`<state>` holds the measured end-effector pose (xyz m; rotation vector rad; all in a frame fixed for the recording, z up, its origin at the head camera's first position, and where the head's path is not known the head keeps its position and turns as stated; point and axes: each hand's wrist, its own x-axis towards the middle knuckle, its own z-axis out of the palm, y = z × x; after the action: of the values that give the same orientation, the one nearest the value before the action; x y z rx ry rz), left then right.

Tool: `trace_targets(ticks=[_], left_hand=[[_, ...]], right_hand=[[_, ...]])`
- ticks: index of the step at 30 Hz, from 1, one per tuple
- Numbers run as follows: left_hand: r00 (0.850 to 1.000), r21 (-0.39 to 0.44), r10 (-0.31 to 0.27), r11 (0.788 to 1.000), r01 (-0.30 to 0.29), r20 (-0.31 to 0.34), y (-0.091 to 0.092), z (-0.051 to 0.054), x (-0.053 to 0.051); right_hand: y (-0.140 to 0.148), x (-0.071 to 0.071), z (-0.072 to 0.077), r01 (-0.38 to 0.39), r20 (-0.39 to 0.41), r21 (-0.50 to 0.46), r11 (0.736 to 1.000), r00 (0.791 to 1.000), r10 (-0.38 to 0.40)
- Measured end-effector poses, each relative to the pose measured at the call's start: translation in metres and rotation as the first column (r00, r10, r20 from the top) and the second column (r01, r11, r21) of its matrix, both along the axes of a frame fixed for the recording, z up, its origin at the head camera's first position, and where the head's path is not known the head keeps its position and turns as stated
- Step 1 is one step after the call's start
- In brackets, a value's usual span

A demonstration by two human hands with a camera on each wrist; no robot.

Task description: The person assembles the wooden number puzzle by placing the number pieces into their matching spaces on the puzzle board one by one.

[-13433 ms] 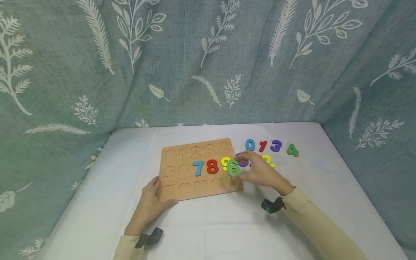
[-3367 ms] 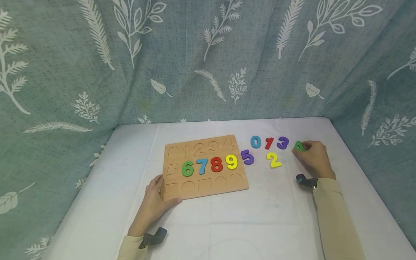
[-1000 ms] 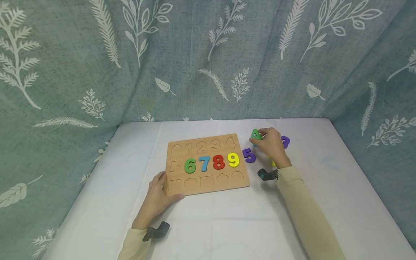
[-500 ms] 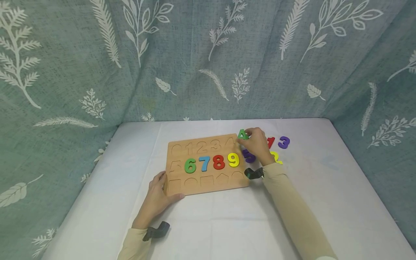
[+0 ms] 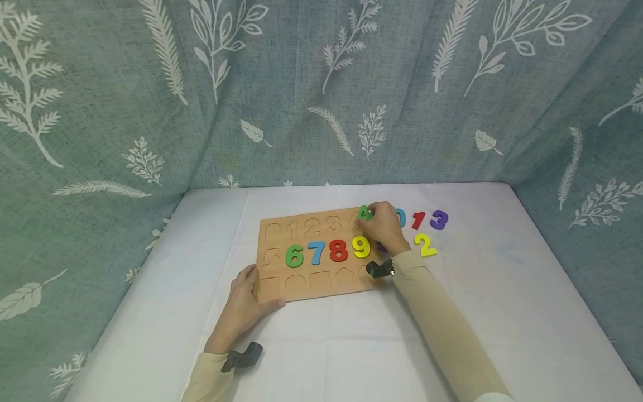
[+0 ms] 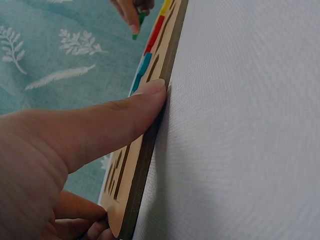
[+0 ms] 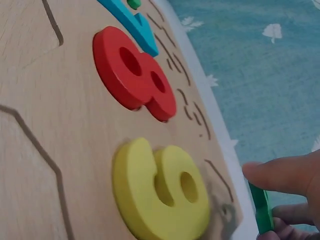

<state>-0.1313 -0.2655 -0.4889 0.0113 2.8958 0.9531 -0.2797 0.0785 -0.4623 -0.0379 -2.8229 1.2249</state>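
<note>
A wooden number puzzle board (image 5: 301, 282) lies on the white table. My left hand (image 5: 243, 310) grips its near left corner; in the left wrist view, the thumb (image 6: 145, 95) rests along the front edge and the fingers are at the side. My right hand (image 5: 385, 224) pinches a green number 4 (image 5: 364, 213) just over the board's far right corner, above the 4 recess. The right wrist view shows the green 4 (image 7: 261, 207) held on edge, apart from the board. A green 6 (image 5: 294, 256), blue 7 (image 5: 316, 253), red 8 (image 5: 339, 250) and yellow 9 (image 5: 360, 247) sit in the middle row.
Right of the board lie a blue 0 (image 5: 400, 218), partly behind my hand, a red 1 (image 5: 418, 220), a purple 3 (image 5: 439, 220) and a yellow 2 (image 5: 425, 245). The purple 5 (image 5: 382, 247) is mostly hidden by my right hand. A patterned curtain (image 5: 281, 100) stands behind the table.
The green 6 went into the board earlier. My right hand then took the green 4 from the far right and carried it left to the board's corner. My left hand keeps its grip.
</note>
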Motion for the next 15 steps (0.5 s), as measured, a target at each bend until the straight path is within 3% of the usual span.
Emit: trace_targets(ticks=[9,15], left_hand=[[1.000,0.001,0.010,1.000,-0.010,0.007,-0.001,-0.002,-0.001],[1.000,0.007,0.009,1.000,-0.009,0.009,-0.002,-0.003,-0.002]], right_hand=[[-0.012,0.001,-0.005,-0.007,0.061,-0.027,1.000,0.998,0.009],[-0.016,-0.001,-0.007,0.001,0.085,0.003,1.000,0.996,-0.001]])
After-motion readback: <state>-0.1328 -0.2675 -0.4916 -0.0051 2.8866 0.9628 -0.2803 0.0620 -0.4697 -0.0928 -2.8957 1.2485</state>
